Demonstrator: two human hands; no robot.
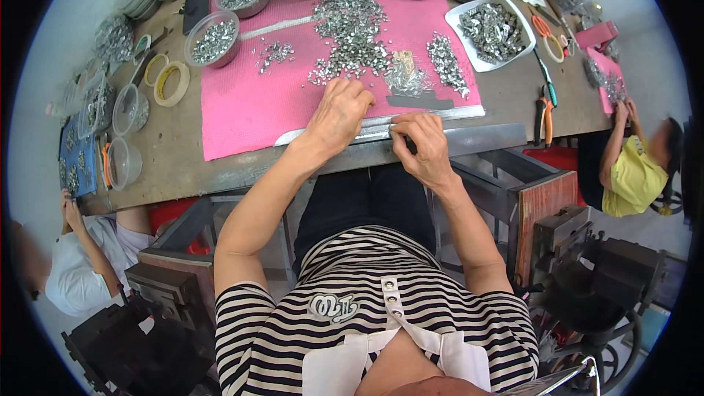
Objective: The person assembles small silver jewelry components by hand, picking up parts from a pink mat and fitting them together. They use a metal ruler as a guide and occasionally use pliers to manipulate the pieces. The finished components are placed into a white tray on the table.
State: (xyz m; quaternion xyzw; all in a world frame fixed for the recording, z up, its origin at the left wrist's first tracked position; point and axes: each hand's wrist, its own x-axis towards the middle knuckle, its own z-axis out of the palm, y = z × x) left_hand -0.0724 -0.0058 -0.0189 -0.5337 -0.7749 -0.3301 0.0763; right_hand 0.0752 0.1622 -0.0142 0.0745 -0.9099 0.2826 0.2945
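My left hand (339, 116) is over the front of a pink mat (242, 114), its fingers curled together close to a heap of small silvery metal pieces (352, 29). At the table's front edge my right hand (424, 148) has thumb and fingers pinched together, just above a silvery strip (375, 132). Whatever either hand pinches is too small or hidden to make out. Beyond the right hand are a cluster of thin metal pins (408, 79) and a flat dark grey strip (419, 103). A narrower pile of shiny pieces (447, 66) lies farther right.
Tubs of metal parts (213, 40) line the mat's far side, with a white tray (493, 33) at right. Orange-handled pliers (544, 119), scissors (543, 27) and tape rolls (171, 82) lie around. Co-workers sit at left (84, 264) and right (636, 176).
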